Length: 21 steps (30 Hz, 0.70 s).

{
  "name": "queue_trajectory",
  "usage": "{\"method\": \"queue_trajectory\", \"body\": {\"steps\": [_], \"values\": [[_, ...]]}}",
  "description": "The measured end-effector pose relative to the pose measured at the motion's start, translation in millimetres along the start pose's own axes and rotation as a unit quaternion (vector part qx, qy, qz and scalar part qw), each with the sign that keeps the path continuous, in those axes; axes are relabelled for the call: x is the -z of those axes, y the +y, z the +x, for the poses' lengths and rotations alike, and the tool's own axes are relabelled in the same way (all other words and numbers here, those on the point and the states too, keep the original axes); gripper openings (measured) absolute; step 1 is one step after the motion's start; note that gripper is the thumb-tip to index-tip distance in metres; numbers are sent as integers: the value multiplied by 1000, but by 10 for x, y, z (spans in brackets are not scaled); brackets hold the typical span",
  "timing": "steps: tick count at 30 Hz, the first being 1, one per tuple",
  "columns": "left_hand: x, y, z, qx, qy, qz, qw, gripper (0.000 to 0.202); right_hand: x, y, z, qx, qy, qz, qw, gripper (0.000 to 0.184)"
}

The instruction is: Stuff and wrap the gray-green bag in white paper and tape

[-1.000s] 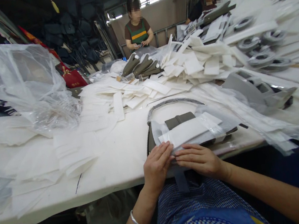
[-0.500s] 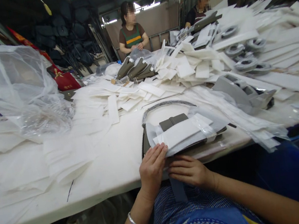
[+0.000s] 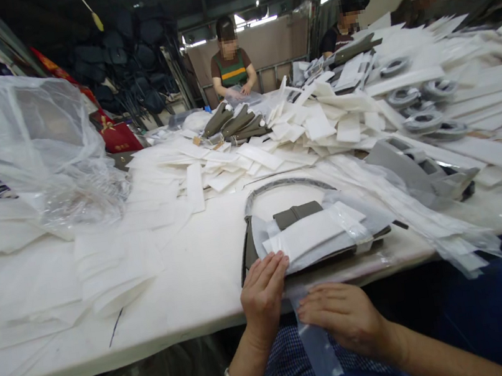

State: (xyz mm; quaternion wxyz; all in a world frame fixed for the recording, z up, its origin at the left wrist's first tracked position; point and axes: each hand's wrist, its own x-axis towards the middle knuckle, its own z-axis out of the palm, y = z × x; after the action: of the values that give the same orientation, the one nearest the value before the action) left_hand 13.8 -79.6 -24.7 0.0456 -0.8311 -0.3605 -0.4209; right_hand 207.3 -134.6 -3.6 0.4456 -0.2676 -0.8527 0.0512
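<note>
A dark olive-grey handbag [image 3: 299, 213], with a curved handle [image 3: 278, 182] in clear plastic wrapping, lies on the cream-white table [image 3: 188, 273], close to its near edge. A flat white rectangular sheet [image 3: 316, 230] covers part of the handbag's front. The left hand [image 3: 264, 299] lays its straight, joined fingers on the near left corner of this sheet; its thumb is hidden, so I cannot tell if it grips. The right hand [image 3: 346, 317] is just on the near side of the handbag, with bent fingers touching a translucent plastic strip [image 3: 319, 350], which hangs below the handbag; whether it pinches the strip, I cannot tell. Left of the handbag lie thin white sheets [image 3: 117, 271]; right of it, a smooth grey curved piece [image 3: 401, 165]. Beyond the handbag, a heap of white flat pieces [image 3: 316, 121] spreads.
</note>
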Motion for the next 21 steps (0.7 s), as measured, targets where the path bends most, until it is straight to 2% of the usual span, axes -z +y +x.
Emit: {"method": "queue_trajectory", "body": {"steps": [5,7,9,12,14,18,21], "values": [[-22,-20,-33,-1,19,9,1000,34,204,305,538,-16,4,-33,999,22],[-28,-22,-38,8,27,9,1000,31,198,469,709,-54,-18,-44,997,20],[-27,-21,-32,15,40,12,999,28,149,616,826,-122,-43,-57,990,15],[-15,-17,-17,27,49,8,998,25,61,768,914,-231,-89,-72,966,5],[-6,-13,-10,40,41,-2,998,24,28,826,938,-266,-117,-85,953,6],[10,1,12,59,22,-17,998,22,22,900,980,-265,-138,-92,950,13],[23,17,45,66,15,-17,998,21,27,965,1047,-272,-183,-88,941,16]]}}
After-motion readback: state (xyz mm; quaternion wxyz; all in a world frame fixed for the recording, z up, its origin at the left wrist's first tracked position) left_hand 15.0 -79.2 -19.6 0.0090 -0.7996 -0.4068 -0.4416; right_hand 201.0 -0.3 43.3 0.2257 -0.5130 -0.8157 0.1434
